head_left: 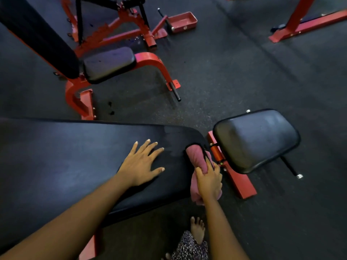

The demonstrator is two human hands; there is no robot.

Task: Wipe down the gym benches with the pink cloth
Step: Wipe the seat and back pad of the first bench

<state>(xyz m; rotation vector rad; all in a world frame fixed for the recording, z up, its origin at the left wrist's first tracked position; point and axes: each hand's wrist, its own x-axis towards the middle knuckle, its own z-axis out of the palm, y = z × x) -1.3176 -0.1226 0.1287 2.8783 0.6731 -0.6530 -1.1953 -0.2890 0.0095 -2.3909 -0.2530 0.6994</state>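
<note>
A long black bench pad (75, 156) fills the lower left of the head view. Its separate black seat pad (255, 139) lies to the right on a red frame. My left hand (142, 164) rests flat on the long pad with fingers spread. My right hand (209, 182) grips the pink cloth (195, 156) at the pad's right end, near its front corner. The cloth is bunched and wraps over the pad's edge, with a lower part hanging below my hand.
A second bench with black seat pad (109, 63) and red frame (155, 62) stands behind. A red tray (183, 21) and another red frame (300, 27) lie further back on the dark rubber floor (244, 72). My bare foot (197, 229) stands below the bench.
</note>
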